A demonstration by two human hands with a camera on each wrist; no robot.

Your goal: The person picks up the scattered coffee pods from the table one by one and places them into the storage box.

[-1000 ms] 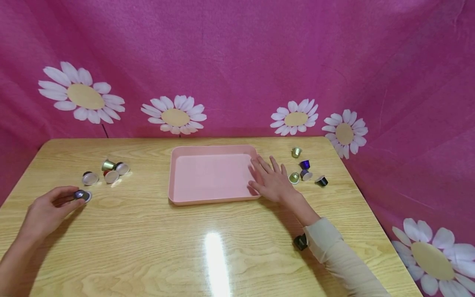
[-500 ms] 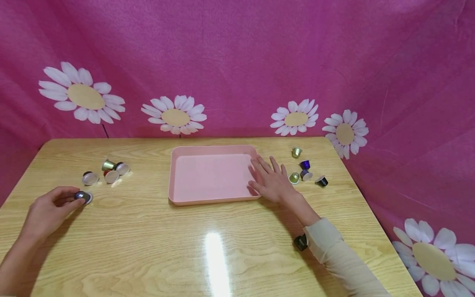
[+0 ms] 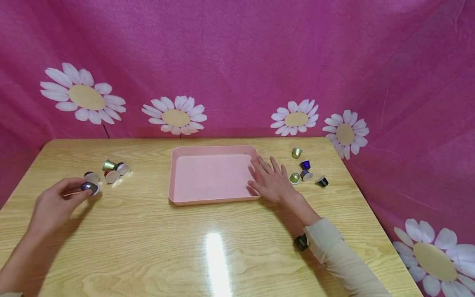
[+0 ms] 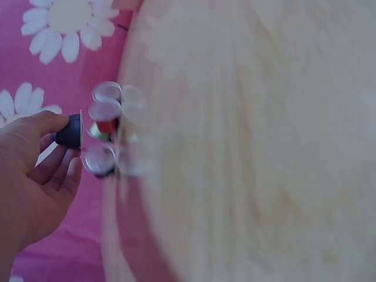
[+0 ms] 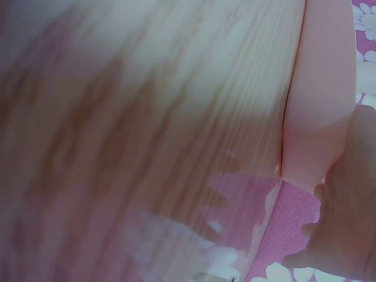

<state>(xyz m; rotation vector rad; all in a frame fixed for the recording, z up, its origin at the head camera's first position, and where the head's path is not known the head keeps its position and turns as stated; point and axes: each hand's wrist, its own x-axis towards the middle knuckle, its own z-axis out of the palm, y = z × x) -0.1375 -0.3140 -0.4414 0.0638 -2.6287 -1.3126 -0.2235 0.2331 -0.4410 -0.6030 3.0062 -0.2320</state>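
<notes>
In the head view my left hand [image 3: 53, 206] pinches a dark coffee capsule [image 3: 90, 188] between thumb and fingers, its pale lid turned away from the palm. The left wrist view shows the held coffee capsule [image 4: 70, 132] raised off the table. Just behind it lies a black capsule with a white lid [image 3: 92, 177]. A gold capsule [image 3: 108, 165], a red one [image 3: 112, 177] and another dark one [image 3: 123, 168] form a cluster nearby. My right hand [image 3: 272, 183], fingers spread, rests at the right rim of a pink tray [image 3: 209, 177].
Right of the tray lie several more capsules: gold [image 3: 296, 152], blue [image 3: 305, 165], greyish [image 3: 306, 176], green-gold [image 3: 294, 178] and black [image 3: 322, 181]. A small black object [image 3: 301, 242] is partly hidden by the right sleeve. A pink flowered cloth [image 3: 237, 66] hangs behind the table.
My left hand has lifted the dark capsule from the table and shifted it slightly right and toward the back, nearer the cluster. The right hand has stayed at the tray.
</notes>
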